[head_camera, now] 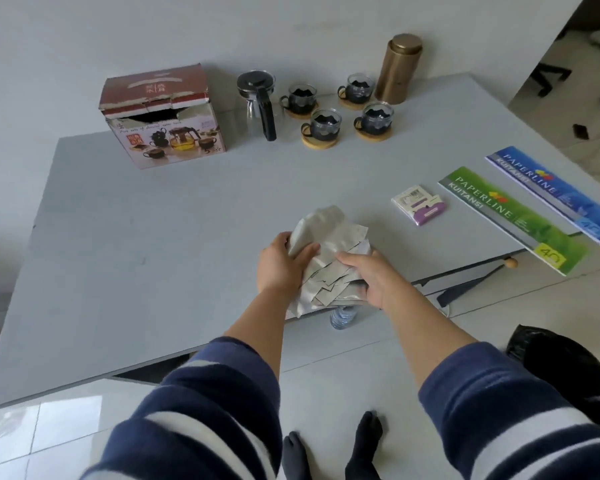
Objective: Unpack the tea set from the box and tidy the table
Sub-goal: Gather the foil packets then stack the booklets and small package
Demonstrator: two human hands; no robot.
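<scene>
Head view, single frame. Both hands are over the near middle of the grey table (136, 237), closed on one bundle of crumpled grey packing paper (326, 258). Left hand (281, 268) grips the bundle's left side, thumb across the top sheet, fingers curled around the far edge. Right hand (371, 278) clasps the right side, thumb lying over the paper, fingers wrapped under it. The bundle is at the table's near edge; whether it touches the surface cannot be told. Tea set box (163, 116) stands at the far left of the table, top flaps torn and partly open, picture of the set on its near face. Just right of the box is the glass teapot (258, 102) with black lid and handle. Right of the teapot, four glass cups (340, 109) with dark holders sit each on a wooden coaster, in two rows of two. A bronze canister (397, 69) stands upright at the far right, just beside the far right cup. On the right side lie a small white and purple packet (420, 204), then a green receipt book (510, 220) and a blue receipt book (551, 192), side by side and overhanging the table's near edge. Below the table, a plastic bottle (342, 315) shows under the bundle. A black bag (565, 368) sits on the floor at near right.
</scene>
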